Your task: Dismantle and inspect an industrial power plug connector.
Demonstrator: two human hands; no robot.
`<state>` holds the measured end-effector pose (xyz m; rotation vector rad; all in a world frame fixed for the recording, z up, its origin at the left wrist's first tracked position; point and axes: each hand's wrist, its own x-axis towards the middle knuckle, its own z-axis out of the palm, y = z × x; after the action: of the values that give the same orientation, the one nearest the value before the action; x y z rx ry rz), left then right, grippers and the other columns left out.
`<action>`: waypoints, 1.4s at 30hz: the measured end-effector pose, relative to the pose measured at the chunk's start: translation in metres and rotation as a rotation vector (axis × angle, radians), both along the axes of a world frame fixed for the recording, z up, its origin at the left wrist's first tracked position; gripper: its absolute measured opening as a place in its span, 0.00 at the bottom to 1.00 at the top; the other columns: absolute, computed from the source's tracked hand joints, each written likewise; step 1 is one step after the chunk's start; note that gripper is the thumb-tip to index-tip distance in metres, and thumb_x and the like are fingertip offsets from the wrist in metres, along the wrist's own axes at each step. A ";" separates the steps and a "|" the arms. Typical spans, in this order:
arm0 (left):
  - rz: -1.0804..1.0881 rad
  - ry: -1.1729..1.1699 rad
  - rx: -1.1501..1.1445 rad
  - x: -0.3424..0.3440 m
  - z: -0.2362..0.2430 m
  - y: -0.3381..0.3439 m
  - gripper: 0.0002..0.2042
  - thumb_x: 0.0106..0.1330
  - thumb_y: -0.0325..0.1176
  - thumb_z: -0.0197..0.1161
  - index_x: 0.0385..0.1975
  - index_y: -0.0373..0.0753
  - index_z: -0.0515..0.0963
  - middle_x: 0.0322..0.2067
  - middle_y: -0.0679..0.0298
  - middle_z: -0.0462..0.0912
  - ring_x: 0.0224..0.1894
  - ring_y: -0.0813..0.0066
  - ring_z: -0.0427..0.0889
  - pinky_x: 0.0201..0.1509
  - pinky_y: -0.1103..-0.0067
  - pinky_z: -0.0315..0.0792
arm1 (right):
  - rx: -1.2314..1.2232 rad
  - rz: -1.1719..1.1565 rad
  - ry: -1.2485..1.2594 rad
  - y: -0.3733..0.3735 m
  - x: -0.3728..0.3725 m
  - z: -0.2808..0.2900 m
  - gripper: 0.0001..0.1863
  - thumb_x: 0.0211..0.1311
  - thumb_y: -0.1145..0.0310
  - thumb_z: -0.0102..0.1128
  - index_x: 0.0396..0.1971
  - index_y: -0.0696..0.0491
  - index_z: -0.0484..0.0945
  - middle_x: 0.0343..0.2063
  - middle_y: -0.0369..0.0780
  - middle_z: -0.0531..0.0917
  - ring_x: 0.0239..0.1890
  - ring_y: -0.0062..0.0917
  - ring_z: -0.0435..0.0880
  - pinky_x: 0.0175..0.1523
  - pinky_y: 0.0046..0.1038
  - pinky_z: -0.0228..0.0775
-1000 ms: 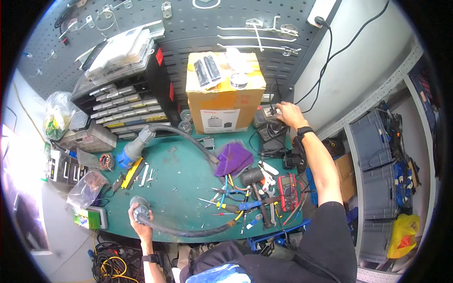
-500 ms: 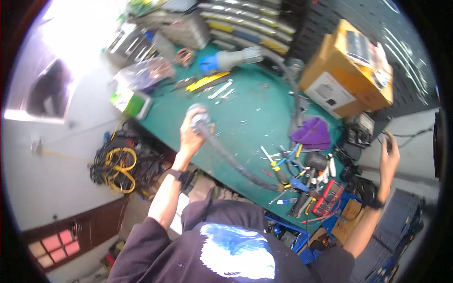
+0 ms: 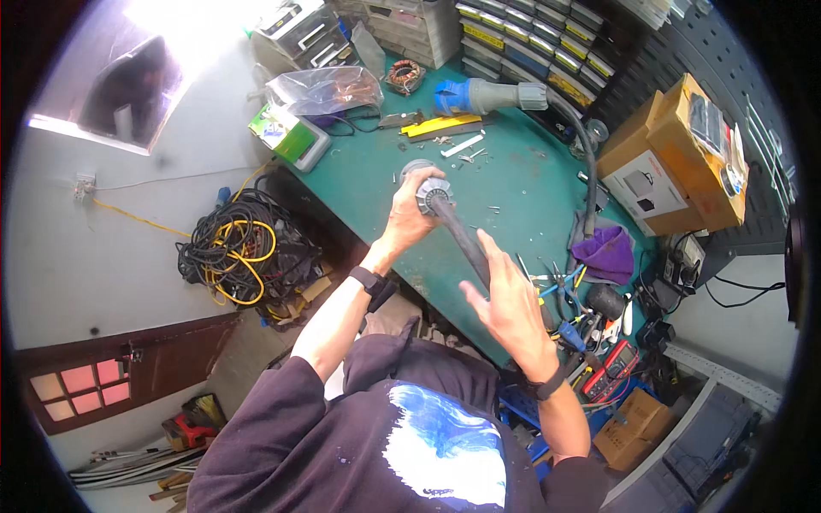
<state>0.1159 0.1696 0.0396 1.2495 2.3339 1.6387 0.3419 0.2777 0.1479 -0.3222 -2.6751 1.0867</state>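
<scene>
My left hand (image 3: pixel 412 215) grips a grey round connector (image 3: pixel 434 191), held over the green bench top (image 3: pixel 522 188). A thick dark cable (image 3: pixel 462 235) runs from the connector down toward my right hand (image 3: pixel 511 308). That hand is open beside the cable, fingers apart, partly hiding it; whether it touches the cable I cannot tell. A larger blue-and-grey connector (image 3: pixel 487 97) lies at the back, with cable leading right. Hand tools (image 3: pixel 570 335), a purple cloth (image 3: pixel 605 255) and a red multimeter (image 3: pixel 609 372) lie to the right of my right hand.
A cardboard box (image 3: pixel 671 162) stands at the back right beside a pegboard (image 3: pixel 753 94). Drawer organisers (image 3: pixel 534 47), a plastic bag (image 3: pixel 321 85) and a green-and-white item (image 3: pixel 286 137) line the back and left. Coiled cables (image 3: pixel 239 248) are piled left of the bench.
My right hand has come from the devices at the back right to beside the held cable, fingers now spread. The view has turned leftward; my left hand still holds the connector.
</scene>
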 end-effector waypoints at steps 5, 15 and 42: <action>-0.024 -0.022 0.032 -0.007 -0.001 -0.003 0.28 0.50 0.27 0.81 0.53 0.40 0.77 0.50 0.56 0.82 0.55 0.60 0.81 0.61 0.69 0.75 | 0.059 -0.114 -0.011 -0.011 -0.016 -0.007 0.33 0.66 0.71 0.66 0.70 0.46 0.69 0.36 0.48 0.82 0.31 0.48 0.84 0.33 0.44 0.75; -0.203 -0.503 0.155 -0.040 0.031 -0.030 0.29 0.49 0.23 0.78 0.53 0.42 0.76 0.43 0.65 0.83 0.45 0.77 0.83 0.54 0.78 0.78 | 0.517 -0.091 -0.080 -0.024 -0.099 0.092 0.25 0.62 0.56 0.73 0.60 0.41 0.82 0.20 0.39 0.78 0.18 0.35 0.79 0.24 0.36 0.71; -0.484 -1.055 0.337 -0.135 -0.059 -0.079 0.34 0.47 0.26 0.84 0.56 0.40 0.74 0.53 0.64 0.80 0.56 0.74 0.78 0.65 0.73 0.73 | 0.311 0.007 -0.159 -0.068 -0.218 0.023 0.27 0.52 0.66 0.76 0.56 0.52 0.86 0.13 0.34 0.70 0.12 0.24 0.70 0.20 0.29 0.63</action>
<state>-0.0186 0.0909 -0.0192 0.6006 1.0810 1.8577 0.1242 0.2096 0.1712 -0.3520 -2.9295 0.6548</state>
